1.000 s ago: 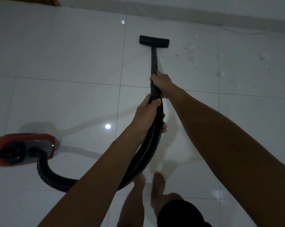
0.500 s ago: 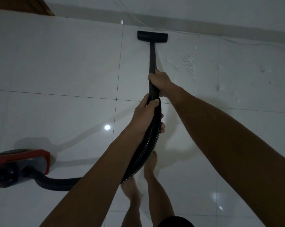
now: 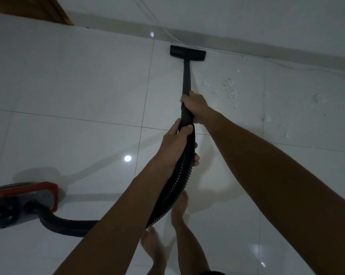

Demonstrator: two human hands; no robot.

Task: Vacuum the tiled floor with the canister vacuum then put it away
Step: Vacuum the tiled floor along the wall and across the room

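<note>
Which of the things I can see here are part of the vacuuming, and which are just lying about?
Part of the job:
floor nozzle
wand
hose
red canister
white scraps
left hand
right hand

Just there:
white cable
wooden door

Dim, glare spots, wide-angle distortion

Red canister vacuum (image 3: 23, 203) on white tiled floor (image 3: 68, 86), black nozzle (image 3: 187, 53) by wall

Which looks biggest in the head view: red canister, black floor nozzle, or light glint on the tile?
1. red canister, partly cut off and nearer the camera
2. floor nozzle
3. light glint
</note>
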